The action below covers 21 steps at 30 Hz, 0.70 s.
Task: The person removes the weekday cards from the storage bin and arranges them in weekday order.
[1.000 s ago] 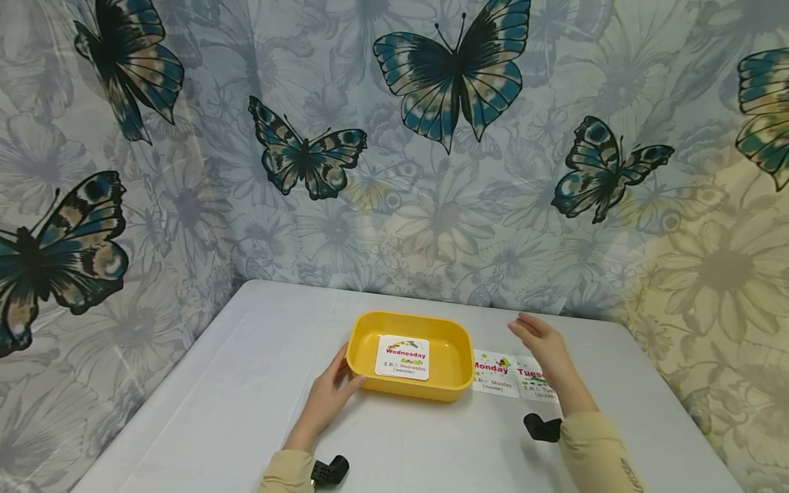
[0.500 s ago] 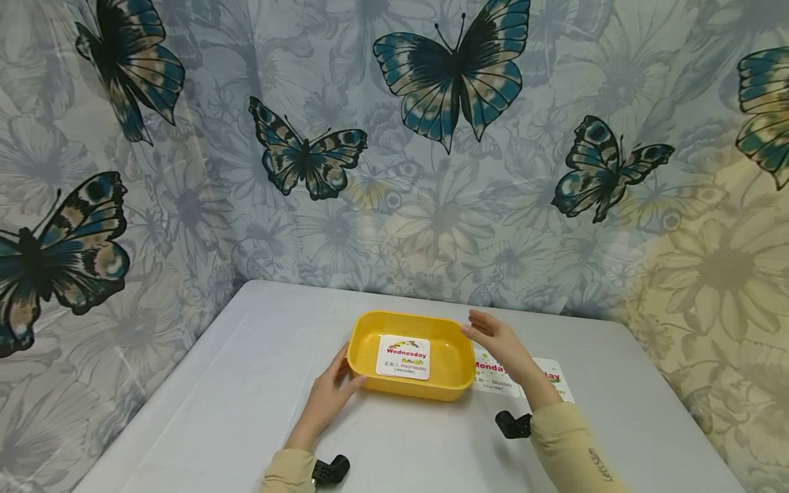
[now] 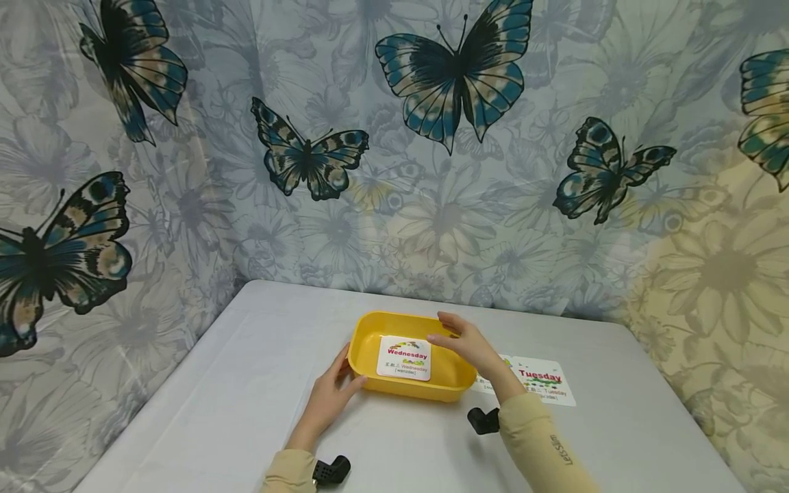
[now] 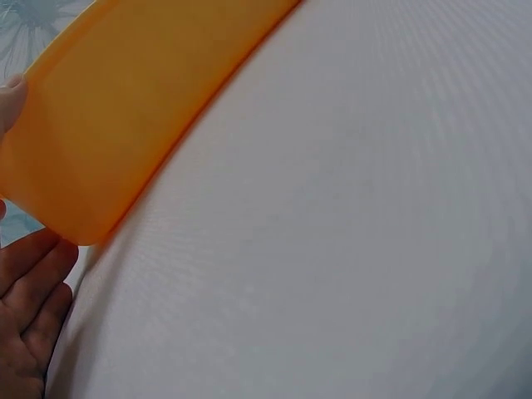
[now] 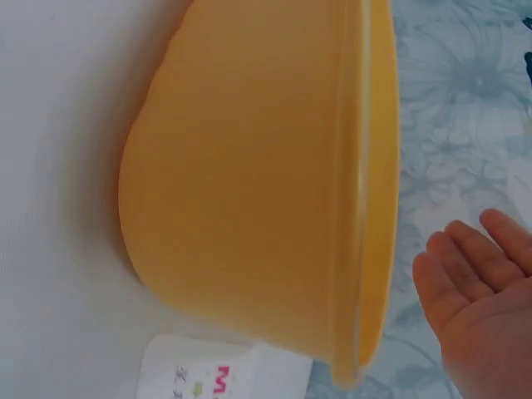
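Head view: two hands at a yellow tray (image 3: 364, 342) on the grey tabletop (image 3: 246, 383).
Left hand (image 3: 329, 397) rests with straight fingers against the tray's 9 o'clock end. Right hand (image 3: 468, 344) hovers flat and empty over the 3 o'clock rim. A Wednesday card (image 3: 403, 358) lies inside; a Tuesday card (image 3: 542, 382) lies at 3 o'clock.

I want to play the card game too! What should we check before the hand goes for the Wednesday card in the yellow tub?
1. Wednesday card lies flat inside the yellow tub: ok.
2. Left hand touches the tub's left end: ok.
3. Right hand over the tub, holding nothing: ok.
4. Tuesday card out of the way on the table: ok.
5. Monday card fully visible: not ok, mostly hidden.
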{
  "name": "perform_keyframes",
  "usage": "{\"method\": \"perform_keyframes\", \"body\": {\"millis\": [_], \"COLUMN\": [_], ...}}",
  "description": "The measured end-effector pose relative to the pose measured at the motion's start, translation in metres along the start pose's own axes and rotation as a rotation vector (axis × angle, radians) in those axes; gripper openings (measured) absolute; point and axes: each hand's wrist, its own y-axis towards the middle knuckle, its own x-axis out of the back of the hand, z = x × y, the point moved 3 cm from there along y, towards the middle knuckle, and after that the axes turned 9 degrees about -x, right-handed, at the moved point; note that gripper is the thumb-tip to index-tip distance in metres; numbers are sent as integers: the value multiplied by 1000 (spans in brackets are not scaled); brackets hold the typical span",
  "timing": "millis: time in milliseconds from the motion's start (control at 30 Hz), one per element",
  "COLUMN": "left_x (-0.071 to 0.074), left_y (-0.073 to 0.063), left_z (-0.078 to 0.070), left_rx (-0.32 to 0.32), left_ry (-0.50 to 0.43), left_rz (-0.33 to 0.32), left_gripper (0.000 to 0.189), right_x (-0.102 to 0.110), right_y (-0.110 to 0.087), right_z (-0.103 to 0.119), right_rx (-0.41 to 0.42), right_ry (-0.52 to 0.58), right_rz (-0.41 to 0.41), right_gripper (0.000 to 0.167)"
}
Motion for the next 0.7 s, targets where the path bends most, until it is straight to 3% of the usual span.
{"method": "perform_keyframes", "body": {"millis": [367, 700], "left_x": [0, 1], "left_y": [2, 1], "left_z": [2, 0], "left_rx": [-16, -12], "left_ry": [4, -1], "left_rz": [0, -4], "left_gripper": [78, 78], "right_x": [-27, -37], "right_y": [12, 21], "right_z": [-4, -19], "right_rx": [-49, -86], "right_ry": [125, 109], "right_rz": [43, 36], "right_gripper": [76, 74]}}
